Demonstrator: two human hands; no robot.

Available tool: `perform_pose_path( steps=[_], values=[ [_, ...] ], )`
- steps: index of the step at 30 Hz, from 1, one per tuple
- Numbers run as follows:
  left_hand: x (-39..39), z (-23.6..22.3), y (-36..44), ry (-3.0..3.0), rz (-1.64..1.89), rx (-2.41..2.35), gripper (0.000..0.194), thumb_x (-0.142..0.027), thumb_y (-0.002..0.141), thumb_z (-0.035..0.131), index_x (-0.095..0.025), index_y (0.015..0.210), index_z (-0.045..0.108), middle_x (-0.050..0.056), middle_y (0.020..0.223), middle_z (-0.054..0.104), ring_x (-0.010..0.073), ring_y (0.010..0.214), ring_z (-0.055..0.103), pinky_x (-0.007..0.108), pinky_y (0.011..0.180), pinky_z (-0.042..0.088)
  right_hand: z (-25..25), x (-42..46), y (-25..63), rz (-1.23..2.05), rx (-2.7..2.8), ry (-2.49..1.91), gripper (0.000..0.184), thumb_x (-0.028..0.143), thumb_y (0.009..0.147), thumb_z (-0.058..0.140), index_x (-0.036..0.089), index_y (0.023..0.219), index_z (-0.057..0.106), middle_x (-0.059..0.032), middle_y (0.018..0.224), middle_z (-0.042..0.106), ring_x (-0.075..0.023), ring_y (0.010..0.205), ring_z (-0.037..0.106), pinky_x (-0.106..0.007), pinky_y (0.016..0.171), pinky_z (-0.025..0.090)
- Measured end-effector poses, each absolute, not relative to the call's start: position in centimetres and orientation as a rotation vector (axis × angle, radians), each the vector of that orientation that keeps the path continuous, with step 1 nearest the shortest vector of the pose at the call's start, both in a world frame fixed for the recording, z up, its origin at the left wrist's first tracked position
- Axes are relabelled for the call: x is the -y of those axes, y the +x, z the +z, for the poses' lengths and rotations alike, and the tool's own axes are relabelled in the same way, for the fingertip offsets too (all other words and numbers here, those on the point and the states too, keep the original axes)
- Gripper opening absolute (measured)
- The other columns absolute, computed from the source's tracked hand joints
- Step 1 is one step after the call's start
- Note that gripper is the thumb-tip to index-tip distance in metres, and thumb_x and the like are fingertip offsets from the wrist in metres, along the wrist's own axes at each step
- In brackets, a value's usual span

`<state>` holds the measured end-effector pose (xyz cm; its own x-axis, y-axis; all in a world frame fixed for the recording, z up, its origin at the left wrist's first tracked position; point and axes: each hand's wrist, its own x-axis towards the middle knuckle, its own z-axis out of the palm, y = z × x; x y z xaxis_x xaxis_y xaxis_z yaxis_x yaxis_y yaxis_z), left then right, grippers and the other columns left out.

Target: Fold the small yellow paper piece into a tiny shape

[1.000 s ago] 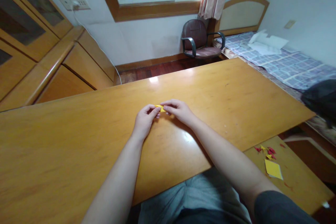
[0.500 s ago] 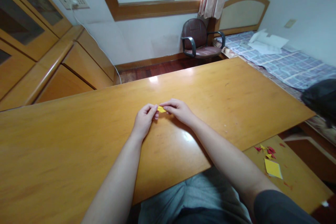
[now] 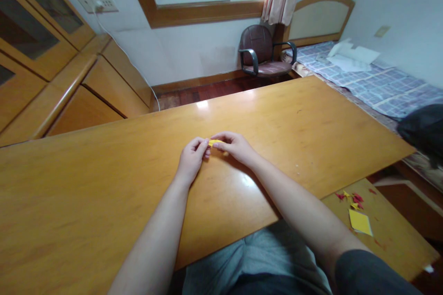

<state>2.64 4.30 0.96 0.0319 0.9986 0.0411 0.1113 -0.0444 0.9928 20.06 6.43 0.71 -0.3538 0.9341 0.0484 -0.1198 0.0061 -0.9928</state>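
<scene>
A small folded piece of yellow paper [image 3: 215,142] is held between my two hands, just above the wooden table [image 3: 104,184]. My left hand [image 3: 192,156] pinches its left end between thumb and fingers. On the other side, my right hand [image 3: 235,145] grips the paper with its thumb in front and its fingers curved behind. The fingers cover much of the paper, so its exact folded shape cannot be made out.
Lower right, a lower wooden surface [image 3: 391,221] carries a stack of yellow paper squares [image 3: 360,222] and several small red and yellow folded paper pieces [image 3: 356,199]. Beyond the table stand a brown armchair [image 3: 258,48] and a bed [image 3: 387,83]; a cabinet [image 3: 69,87] is at left.
My right thumb has shifted slightly down and left across the paper, and the fingers arch more. Less of the yellow paper's face shows now. My left hand stays almost still.
</scene>
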Motion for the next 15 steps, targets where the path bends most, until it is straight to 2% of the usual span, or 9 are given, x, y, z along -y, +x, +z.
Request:
perform_pose_path(
  steps=[4, 8, 15],
  values=[
    [-4.35, 0.78, 2.56, 1.315, 1.138, -1.226, 0.028, -0.042, 0.086, 0.062, -0.017, 0.074, 0.061, -0.002, 0.062, 0.058, 0.0105, 0.056, 0.054, 0.021, 0.055, 0.045, 1.02, -6.46, 20.16, 1.473, 1.362, -0.921, 0.031, 0.036, 0.075, 0.074, 0.015, 0.098, 0.072, 0.0002, 0.076, 0.067, -0.0114, 0.068, 0.055, -0.025, 0.067, 0.045],
    [-4.41, 0.67, 2.46, 1.292, 1.135, -1.204, 0.026, -0.041, 0.084, 0.063, -0.017, 0.074, 0.062, -0.002, 0.063, 0.059, 0.0104, 0.056, 0.054, 0.021, 0.055, 0.045, 1.22, -6.39, 20.19, 1.467, 1.354, -0.930, 0.027, 0.034, 0.075, 0.073, 0.015, 0.095, 0.072, 0.0002, 0.077, 0.066, -0.0112, 0.067, 0.055, -0.026, 0.066, 0.045],
    [-4.24, 1.04, 2.57, 1.264, 1.105, -1.198, 0.028, -0.044, 0.082, 0.066, -0.017, 0.075, 0.062, -0.001, 0.063, 0.061, 0.0099, 0.053, 0.054, 0.021, 0.051, 0.045, 0.75, -6.38, 20.19, 1.449, 1.389, -0.908, 0.030, 0.033, 0.078, 0.071, 0.015, 0.102, 0.070, 0.0015, 0.076, 0.064, -0.0108, 0.068, 0.056, -0.025, 0.068, 0.045]
  ],
)
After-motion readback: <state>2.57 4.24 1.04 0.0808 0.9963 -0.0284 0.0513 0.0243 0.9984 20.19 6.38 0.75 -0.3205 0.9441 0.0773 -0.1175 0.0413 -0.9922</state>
